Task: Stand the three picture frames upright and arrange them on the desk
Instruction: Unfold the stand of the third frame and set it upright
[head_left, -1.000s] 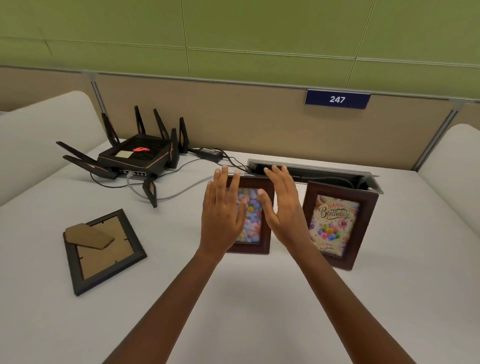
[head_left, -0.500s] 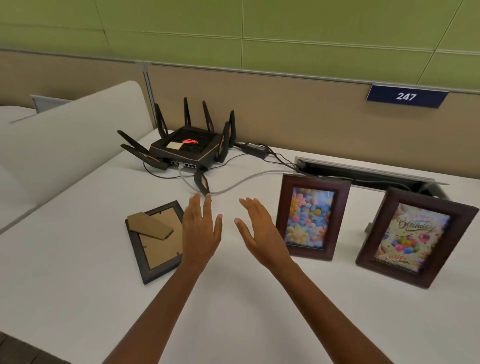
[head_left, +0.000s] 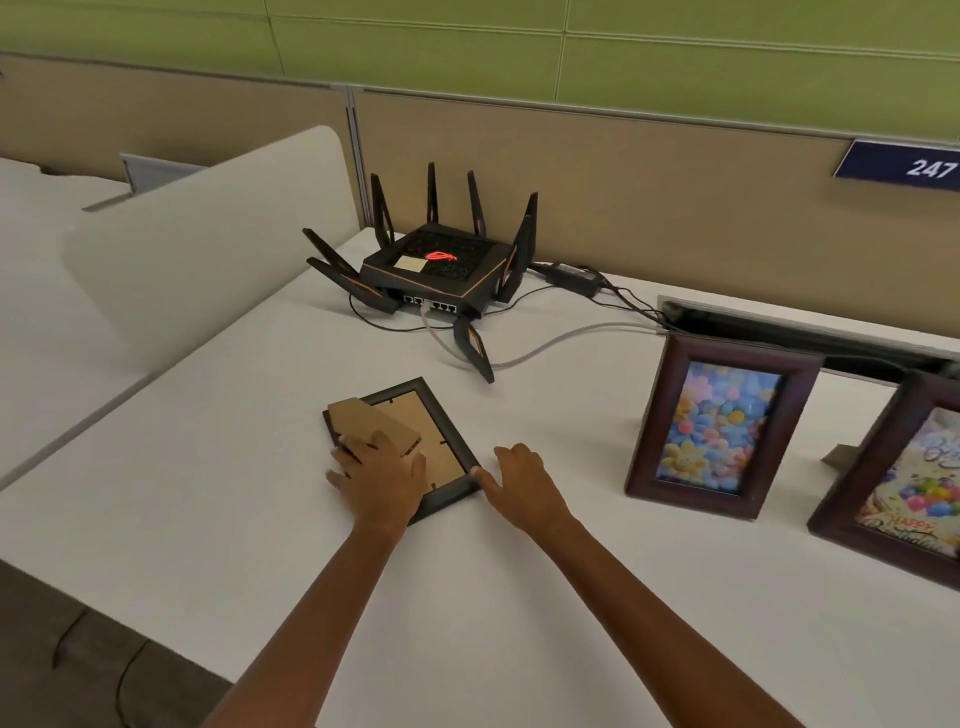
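Note:
A dark picture frame (head_left: 415, 410) lies face down on the white desk (head_left: 208, 493), its cardboard back and stand flap (head_left: 358, 415) facing up. My left hand (head_left: 382, 480) rests flat on its near left part, fingers spread over the flap. My right hand (head_left: 522, 483) sits on the desk at the frame's near right corner, thumb touching the edge. To the right, a brown frame with a flower picture (head_left: 719, 428) stands upright. A brown birthday frame (head_left: 914, 483) stands at the right border, partly cut off.
A black router (head_left: 436, 270) with several antennas sits behind the flat frame, its cables and power adapter (head_left: 574, 273) running right into a cable slot (head_left: 779, 327). A white divider (head_left: 208, 234) borders the desk on the left. The desk's near left edge drops to the floor.
Both hands left the flower frame, moved left, and came down on the face-down dark frame. My view swung left, so the two standing frames now sit at the right.

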